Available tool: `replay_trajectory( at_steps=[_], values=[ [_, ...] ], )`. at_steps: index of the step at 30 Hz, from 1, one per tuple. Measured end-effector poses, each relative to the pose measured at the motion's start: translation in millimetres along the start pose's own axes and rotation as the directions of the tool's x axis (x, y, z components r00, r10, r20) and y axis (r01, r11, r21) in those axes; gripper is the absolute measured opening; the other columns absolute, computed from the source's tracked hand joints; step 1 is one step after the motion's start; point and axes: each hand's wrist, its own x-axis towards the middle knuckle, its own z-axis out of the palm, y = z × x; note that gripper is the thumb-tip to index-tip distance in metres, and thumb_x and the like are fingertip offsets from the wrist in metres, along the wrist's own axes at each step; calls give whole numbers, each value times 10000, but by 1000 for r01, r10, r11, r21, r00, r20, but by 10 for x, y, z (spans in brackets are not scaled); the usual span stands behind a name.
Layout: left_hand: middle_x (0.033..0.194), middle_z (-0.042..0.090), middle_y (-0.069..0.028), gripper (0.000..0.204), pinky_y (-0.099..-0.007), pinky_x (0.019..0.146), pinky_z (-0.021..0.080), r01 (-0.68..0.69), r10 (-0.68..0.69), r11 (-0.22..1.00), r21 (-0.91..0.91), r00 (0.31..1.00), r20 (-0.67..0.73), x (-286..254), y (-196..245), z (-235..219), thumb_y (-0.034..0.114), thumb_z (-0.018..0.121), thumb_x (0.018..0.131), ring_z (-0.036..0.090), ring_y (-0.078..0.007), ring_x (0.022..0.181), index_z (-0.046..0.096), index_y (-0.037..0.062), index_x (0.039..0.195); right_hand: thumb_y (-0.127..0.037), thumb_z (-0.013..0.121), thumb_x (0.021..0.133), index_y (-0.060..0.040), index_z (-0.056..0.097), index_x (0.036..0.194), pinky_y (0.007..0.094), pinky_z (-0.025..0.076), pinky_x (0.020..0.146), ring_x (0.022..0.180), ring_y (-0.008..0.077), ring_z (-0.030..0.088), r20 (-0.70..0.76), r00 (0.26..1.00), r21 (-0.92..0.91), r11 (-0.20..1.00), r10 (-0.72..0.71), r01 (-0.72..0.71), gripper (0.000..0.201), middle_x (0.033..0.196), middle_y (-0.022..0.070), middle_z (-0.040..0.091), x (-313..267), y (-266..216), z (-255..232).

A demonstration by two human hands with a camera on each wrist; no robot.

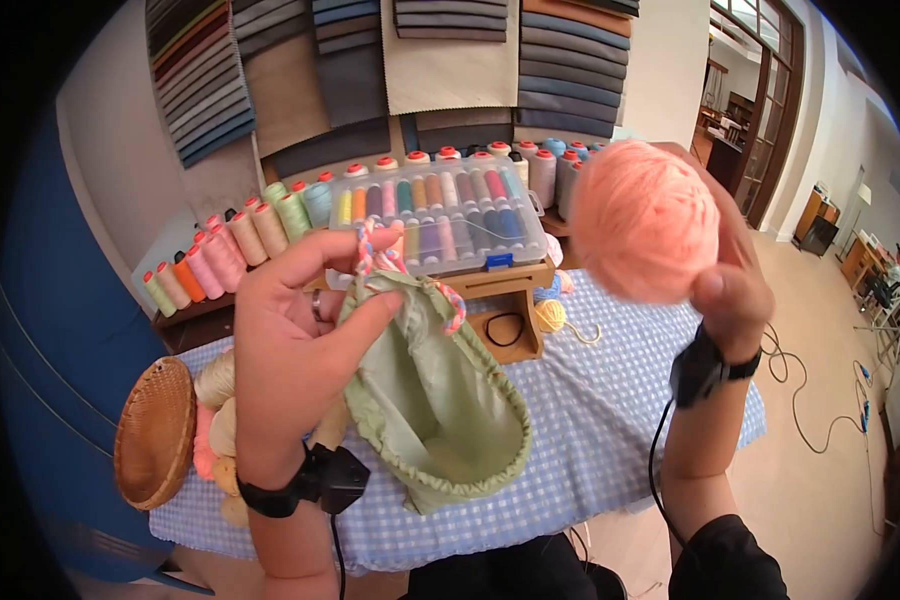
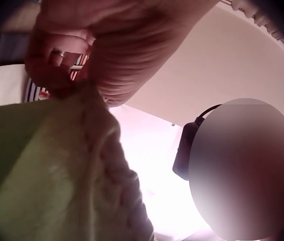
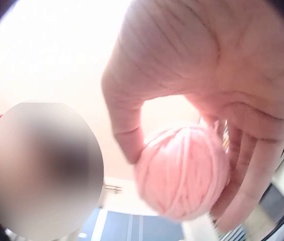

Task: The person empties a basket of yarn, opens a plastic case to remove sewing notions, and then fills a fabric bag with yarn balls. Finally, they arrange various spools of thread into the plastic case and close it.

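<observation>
My left hand pinches the gathered edge of a light green drawstring bag, whose wide mouth gapes toward me above the table. A pink, white and blue twisted cord hangs from the pinched edge. In the left wrist view the bag's puckered rim runs down from the fingers. Raised at the right, my right hand holds a peach-pink ball of yarn, thumb on one side and fingers on the other. The right wrist view shows the same yarn ball between thumb and fingers, apart from the bag.
A blue checked cloth covers the table. A clear thread case rests on a wooden stand, with thread cones behind. At left are a wicker basket and several yarn balls; a yellow ball lies by the stand.
</observation>
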Motion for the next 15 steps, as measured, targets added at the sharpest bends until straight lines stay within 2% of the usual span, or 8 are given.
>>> replay_trajectory(
  at_steps=[1,2,4,7,11,13,14,15],
  values=[
    [1259,697,-95,371,-184,748,496,-38,39,998,44,999,-24,7,-32,16,-148,697,828,627,-57,1020,666,-49,1184,-497,796,594,135,386,1463,434,483,1086,1273,343,601,-40,986,-16,987,159,-160,1150,1420,249,537,-35,-132,225],
    [1188,705,-54,349,-175,703,465,-63,64,998,18,997,-48,19,-32,68,-126,725,831,607,-39,984,680,-47,1168,-448,814,573,133,411,1439,435,497,1065,1247,337,617,-99,983,78,986,153,-145,1118,1370,230,563,-103,-176,484],
    [1144,698,-37,341,-169,688,459,-57,58,998,3,995,-76,13,-59,110,-117,737,832,594,-32,955,684,-50,1163,-348,878,510,105,470,1386,379,464,1064,1212,282,612,157,988,-5,1000,-12,13,1067,1265,162,591,-116,-55,649],
    [1047,667,-7,314,-155,642,447,-46,45,999,-8,994,-95,7,-49,116,-95,759,838,556,-17,878,697,-59,1143,-235,878,660,52,501,1368,353,445,1073,1210,230,597,345,938,-18,1000,24,-18,851,1283,115,596,-120,73,779],
    [1076,690,-46,308,-157,654,494,-36,35,999,-11,996,-79,30,-77,109,-93,743,853,603,-34,914,700,-66,1157,-196,843,754,42,485,1348,372,518,973,1121,253,641,317,941,12,991,119,-130,733,1211,155,619,-139,142,869],
    [1083,696,-58,306,-162,664,510,-69,70,998,10,994,-86,22,-81,105,-91,736,859,619,-42,934,700,-69,1162,-174,819,754,51,481,1341,371,537,920,1051,318,660,310,951,-288,955,25,69,714,1170,207,620,-115,149,884],
    [1094,701,-66,311,-165,673,520,-77,77,997,4,994,-80,22,-92,96,-91,729,865,629,-49,947,697,-70,1173,-168,813,746,64,471,1354,404,547,893,1021,405,657,314,948,-355,920,-48,165,735,1152,259,616,-109,171,893],
    [1105,706,-75,315,-168,682,530,-84,83,996,-2,994,-72,21,-96,88,-91,721,871,638,-56,961,694,-72,1184,-168,813,746,64,471,1354,404,547,893,1021,405,657,314,948,-354,920,-50,166,735,1152,259,616,-124,168,904]
  ],
)
